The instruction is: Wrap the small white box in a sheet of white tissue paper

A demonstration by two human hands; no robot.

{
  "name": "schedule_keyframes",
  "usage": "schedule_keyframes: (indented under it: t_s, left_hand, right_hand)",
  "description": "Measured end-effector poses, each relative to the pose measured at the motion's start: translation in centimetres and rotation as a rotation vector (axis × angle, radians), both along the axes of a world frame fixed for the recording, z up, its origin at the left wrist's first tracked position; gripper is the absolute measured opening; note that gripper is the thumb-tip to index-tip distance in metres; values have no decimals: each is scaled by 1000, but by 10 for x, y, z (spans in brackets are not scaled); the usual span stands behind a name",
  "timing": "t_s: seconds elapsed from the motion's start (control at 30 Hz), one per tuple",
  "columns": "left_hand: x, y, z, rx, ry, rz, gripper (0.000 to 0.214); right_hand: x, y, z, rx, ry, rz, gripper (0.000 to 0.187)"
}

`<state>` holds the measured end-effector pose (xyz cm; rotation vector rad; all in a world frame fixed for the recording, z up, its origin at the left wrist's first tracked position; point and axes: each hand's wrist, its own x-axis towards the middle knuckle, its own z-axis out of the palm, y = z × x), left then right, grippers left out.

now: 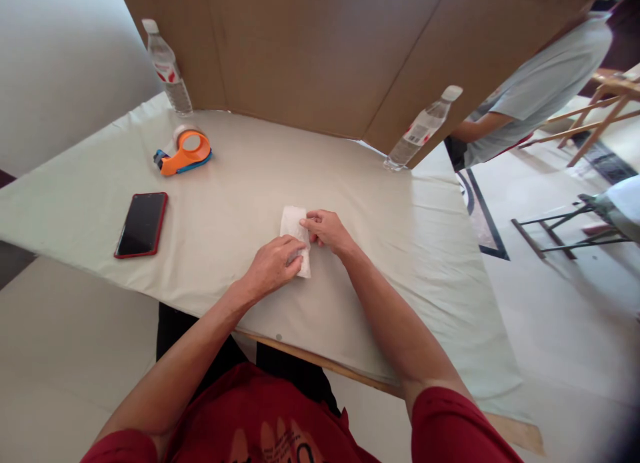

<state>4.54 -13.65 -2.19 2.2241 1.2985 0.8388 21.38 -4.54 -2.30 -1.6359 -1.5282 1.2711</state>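
A white folded tissue [294,218] lies lengthwise on the cloth-covered table, in the middle of the head view. My left hand [274,266] rests over its lower left part, fingers bent and closed onto the paper. At the upper right edge, my right hand [326,231] has its thumb on the tissue and its other fingers curled beside it, pinching that edge. The middle of the tissue is partly hidden under my left fingers.
A red-cased phone [142,224] and an orange tape dispenser [184,155] lie on the left. Two water bottles, a left one [170,75] and a right one [420,131], stand against a cardboard screen [310,56]. A seated person [540,96] is beyond, at right.
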Motion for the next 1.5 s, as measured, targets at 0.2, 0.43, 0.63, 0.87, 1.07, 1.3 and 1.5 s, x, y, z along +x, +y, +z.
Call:
schedule_keyframes:
  t_s: [0.2, 0.43, 0.63, 0.87, 1.07, 1.3, 1.5]
  left_hand:
    - [1, -2, 2, -63, -49, 23, 28]
    - [0, -5, 2, -152, -116, 91, 29]
    - [0, -8, -6, -136, -183, 112, 27]
    - [4, -15, -8, -94, -186, 319, 30]
    - [6, -16, -10, -88, -209, 366, 58]
    - [2, -13, -13, -33, -121, 291, 22]
    - [-6, -12, -12, -88, -123, 211, 16]
  right_hand:
    - [-10, 11, 2, -39, 131, 93, 15]
    - [-7, 0, -3, 113, 374, 86, 22]
    - [-7, -18, 3, 182, 454, 123, 21]
    - [-5, -44, 17, 300, 397, 154, 14]
    - [-1, -76, 25, 362, 213, 204, 15]
    - [0, -108, 4, 588, 154, 214, 16]
    - [6, -114, -9, 784, 55, 297, 20]
